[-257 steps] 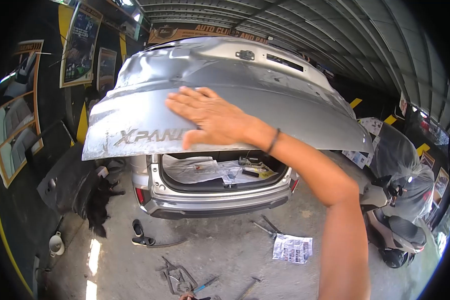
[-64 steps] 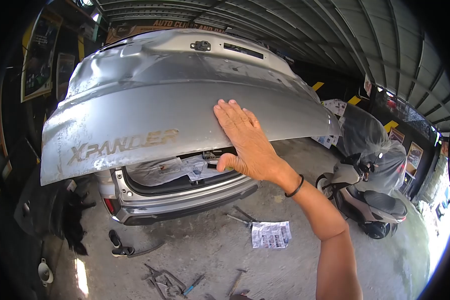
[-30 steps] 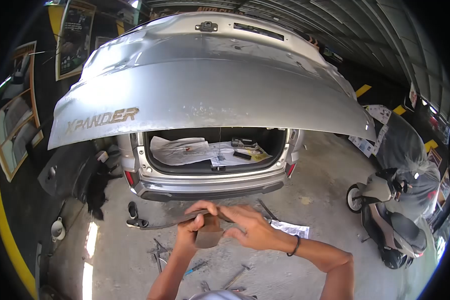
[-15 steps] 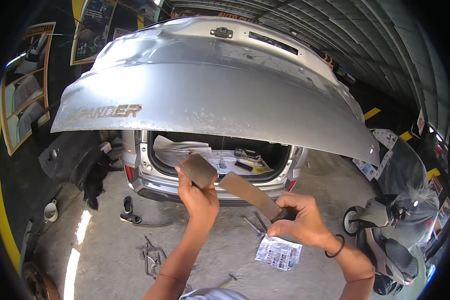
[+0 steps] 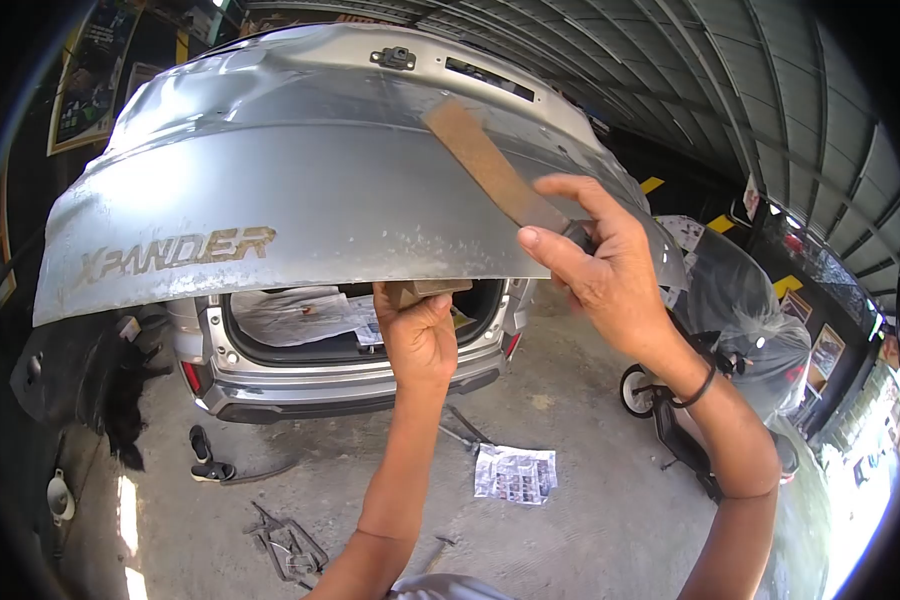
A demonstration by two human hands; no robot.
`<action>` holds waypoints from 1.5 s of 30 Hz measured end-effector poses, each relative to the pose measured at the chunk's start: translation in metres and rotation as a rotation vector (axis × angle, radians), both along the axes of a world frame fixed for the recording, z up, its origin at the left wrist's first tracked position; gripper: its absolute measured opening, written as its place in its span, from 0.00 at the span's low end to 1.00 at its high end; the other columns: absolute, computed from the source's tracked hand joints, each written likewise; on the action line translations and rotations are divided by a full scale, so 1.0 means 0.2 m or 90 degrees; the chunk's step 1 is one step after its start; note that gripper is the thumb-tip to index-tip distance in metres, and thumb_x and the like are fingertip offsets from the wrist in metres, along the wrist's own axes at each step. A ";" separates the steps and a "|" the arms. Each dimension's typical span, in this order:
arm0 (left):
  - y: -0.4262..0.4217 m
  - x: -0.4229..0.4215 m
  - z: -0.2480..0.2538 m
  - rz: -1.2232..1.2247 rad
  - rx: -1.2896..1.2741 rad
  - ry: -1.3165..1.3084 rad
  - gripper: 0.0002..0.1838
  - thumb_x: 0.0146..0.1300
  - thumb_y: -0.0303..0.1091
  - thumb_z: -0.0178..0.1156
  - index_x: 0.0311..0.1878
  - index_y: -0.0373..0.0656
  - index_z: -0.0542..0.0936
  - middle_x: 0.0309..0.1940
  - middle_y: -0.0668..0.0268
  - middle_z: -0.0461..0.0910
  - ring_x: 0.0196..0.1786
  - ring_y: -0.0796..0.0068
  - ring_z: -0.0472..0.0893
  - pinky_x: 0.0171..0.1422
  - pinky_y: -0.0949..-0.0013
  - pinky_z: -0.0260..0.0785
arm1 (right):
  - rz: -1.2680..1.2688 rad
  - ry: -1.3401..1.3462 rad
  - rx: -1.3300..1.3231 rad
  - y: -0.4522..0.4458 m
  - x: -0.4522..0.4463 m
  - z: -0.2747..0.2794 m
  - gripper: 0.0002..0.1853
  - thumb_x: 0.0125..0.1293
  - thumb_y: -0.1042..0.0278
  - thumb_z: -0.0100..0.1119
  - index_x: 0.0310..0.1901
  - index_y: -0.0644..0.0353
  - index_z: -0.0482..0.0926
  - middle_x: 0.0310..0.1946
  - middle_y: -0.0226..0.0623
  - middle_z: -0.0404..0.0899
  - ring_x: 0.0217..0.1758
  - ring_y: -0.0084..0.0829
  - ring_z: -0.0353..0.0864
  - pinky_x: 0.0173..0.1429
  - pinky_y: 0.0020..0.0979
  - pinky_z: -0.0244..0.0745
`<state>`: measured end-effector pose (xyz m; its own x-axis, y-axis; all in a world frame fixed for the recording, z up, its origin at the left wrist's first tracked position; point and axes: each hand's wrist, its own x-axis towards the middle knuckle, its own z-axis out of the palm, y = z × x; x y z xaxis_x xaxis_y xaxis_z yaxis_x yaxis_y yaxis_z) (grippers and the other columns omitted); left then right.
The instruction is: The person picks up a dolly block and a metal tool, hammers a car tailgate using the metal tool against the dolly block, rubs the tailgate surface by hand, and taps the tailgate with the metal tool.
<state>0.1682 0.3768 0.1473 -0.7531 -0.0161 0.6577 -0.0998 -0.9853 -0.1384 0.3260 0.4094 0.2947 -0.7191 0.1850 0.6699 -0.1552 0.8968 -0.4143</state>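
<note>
A raised grey tailgate (image 5: 300, 190) with faded XPANDER lettering fills the upper middle. My left hand (image 5: 416, 335) grips a brownish block (image 5: 428, 289) just under the tailgate's lower edge; the panel hides part of it. In front of the panel's right half, my right hand (image 5: 605, 265) holds a long, flat brown strip (image 5: 490, 170) by its lower end, beside a dark piece between thumb and fingers. The strip points up and left. Whether it touches the panel I cannot tell. Pale speckles mark the panel near its lower edge.
Below the tailgate are the open boot with papers (image 5: 295, 315) and the rear bumper (image 5: 350, 398). On the concrete floor lie a printed sheet (image 5: 515, 474), black sandals (image 5: 210, 462) and metal tools (image 5: 288, 545). A scooter (image 5: 675, 425) stands at the right, near plastic sheeting.
Both hands have risen from above the floor towards the tailgate. The block has gone under its lower edge, and the strip now stands before the panel. The view has shifted to the right.
</note>
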 end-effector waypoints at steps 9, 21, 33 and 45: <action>-0.12 0.02 0.11 -0.072 -0.088 -0.214 0.21 0.61 0.16 0.51 0.57 0.41 0.72 0.43 0.66 0.79 0.40 0.75 0.79 0.35 0.75 0.73 | -0.033 0.086 0.062 0.02 -0.11 0.03 0.22 0.64 0.58 0.64 0.53 0.68 0.80 0.43 0.49 0.85 0.46 0.36 0.85 0.52 0.33 0.77; -0.15 0.02 0.15 -0.110 -0.109 -0.188 0.17 0.63 0.18 0.48 0.54 0.40 0.74 0.40 0.66 0.79 0.36 0.76 0.79 0.36 0.74 0.74 | 0.051 0.165 0.277 -0.01 -0.23 -0.08 0.18 0.67 0.60 0.59 0.52 0.64 0.81 0.39 0.52 0.84 0.41 0.48 0.85 0.48 0.38 0.79; -0.22 0.00 0.14 -0.140 -0.080 -0.233 0.13 0.66 0.20 0.49 0.52 0.40 0.74 0.36 0.66 0.78 0.26 0.79 0.74 0.25 0.78 0.66 | -0.064 0.044 0.382 -0.10 -0.20 0.01 0.17 0.67 0.57 0.57 0.51 0.59 0.82 0.36 0.51 0.84 0.38 0.49 0.85 0.46 0.40 0.80; -0.27 0.03 0.14 -0.142 -0.055 -0.231 0.10 0.67 0.22 0.49 0.50 0.41 0.74 0.34 0.67 0.77 0.27 0.82 0.72 0.24 0.80 0.63 | -0.081 0.117 0.224 -0.22 -0.23 0.10 0.17 0.69 0.57 0.54 0.51 0.58 0.82 0.33 0.52 0.84 0.36 0.48 0.84 0.47 0.43 0.79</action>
<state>0.1737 0.3229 0.1758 -0.9144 0.2166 0.3419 -0.2716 -0.9547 -0.1216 0.2804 0.3653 0.3150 -0.5678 0.0014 0.8232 -0.0768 0.9955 -0.0547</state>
